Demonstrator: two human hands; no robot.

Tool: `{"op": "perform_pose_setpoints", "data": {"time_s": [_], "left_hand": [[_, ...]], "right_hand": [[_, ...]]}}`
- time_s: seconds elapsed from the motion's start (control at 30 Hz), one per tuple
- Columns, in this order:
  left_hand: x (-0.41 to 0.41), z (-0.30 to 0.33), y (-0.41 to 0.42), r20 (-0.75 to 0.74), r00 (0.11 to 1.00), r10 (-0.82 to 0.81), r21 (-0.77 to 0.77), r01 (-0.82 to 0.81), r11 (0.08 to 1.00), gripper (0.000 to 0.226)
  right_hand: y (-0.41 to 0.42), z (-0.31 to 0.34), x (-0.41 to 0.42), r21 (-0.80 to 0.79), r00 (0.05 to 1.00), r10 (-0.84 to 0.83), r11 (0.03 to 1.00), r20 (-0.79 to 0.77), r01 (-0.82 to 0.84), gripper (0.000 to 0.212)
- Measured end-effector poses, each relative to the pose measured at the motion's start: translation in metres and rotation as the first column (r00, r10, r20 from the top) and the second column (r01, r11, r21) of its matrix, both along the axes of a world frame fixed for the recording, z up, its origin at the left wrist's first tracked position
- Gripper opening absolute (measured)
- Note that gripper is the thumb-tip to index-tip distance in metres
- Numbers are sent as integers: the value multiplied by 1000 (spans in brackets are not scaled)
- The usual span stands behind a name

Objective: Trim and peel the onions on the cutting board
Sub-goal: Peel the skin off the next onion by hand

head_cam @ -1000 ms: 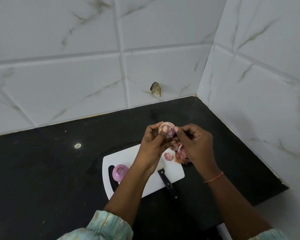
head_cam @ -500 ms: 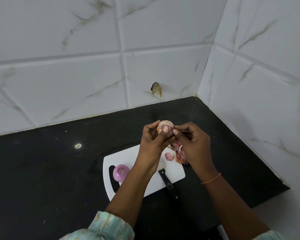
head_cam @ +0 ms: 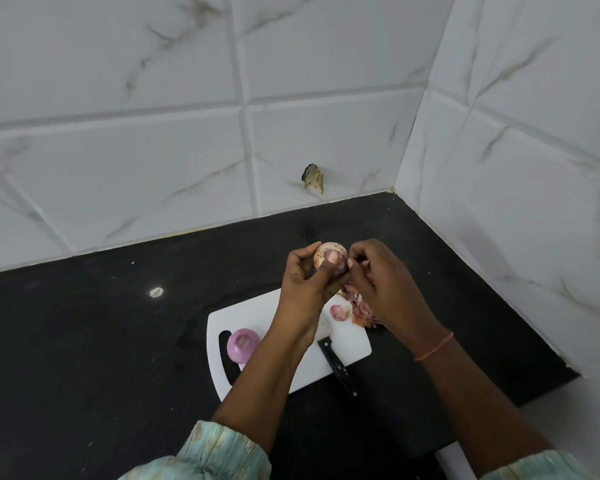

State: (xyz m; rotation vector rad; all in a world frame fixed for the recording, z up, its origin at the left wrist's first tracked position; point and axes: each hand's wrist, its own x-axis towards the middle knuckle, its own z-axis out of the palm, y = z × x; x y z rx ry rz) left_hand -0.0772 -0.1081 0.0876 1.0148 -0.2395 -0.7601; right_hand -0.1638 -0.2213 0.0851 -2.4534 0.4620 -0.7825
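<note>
My left hand (head_cam: 307,282) grips a small onion (head_cam: 328,252) with tan and purple skin, held up above the far edge of the white cutting board (head_cam: 267,315). The thumb lies across the onion's front. My right hand (head_cam: 383,284) is right beside it, fingertips pinching at the onion's skin on its right side. A peeled purple onion (head_cam: 243,344) rests on the board's left end by the handle slot. A black-handled knife (head_cam: 336,367) lies on the board's near edge, its blade hidden under my left wrist. Loose peels (head_cam: 357,311) and a cut-off end (head_cam: 338,312) sit at the board's right end.
The board lies on a black stone counter (head_cam: 101,341) in a corner of white marble-look tiled walls (head_cam: 153,168). A chipped spot (head_cam: 313,177) marks the back wall. The counter's right end stops at a white ledge (head_cam: 586,410).
Both hands with the onion have drifted slightly away from me; the right fingertips have shifted closer against the onion's right side. Board, knife and peeled onion have not moved.
</note>
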Motion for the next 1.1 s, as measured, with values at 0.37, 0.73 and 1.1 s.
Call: {"op": "perform_pose_setpoints", "data": {"time_s": [0.37,0.73,1.1], "left_hand": [[2,8,7,-132,982,-133,-25,131,991,27],[-3,10,5,-335,934,-122,-15,124,992,30],[-2,7,4,-238,956,-172,26,184,983,36]], "right_hand": [[-1,6,-2,180,996,-61,982,58,50,8],[22,10,-3,634,967,-190,772,169,41,22],[3,-2,-4,593,913,-363,783,187,190,7]]}}
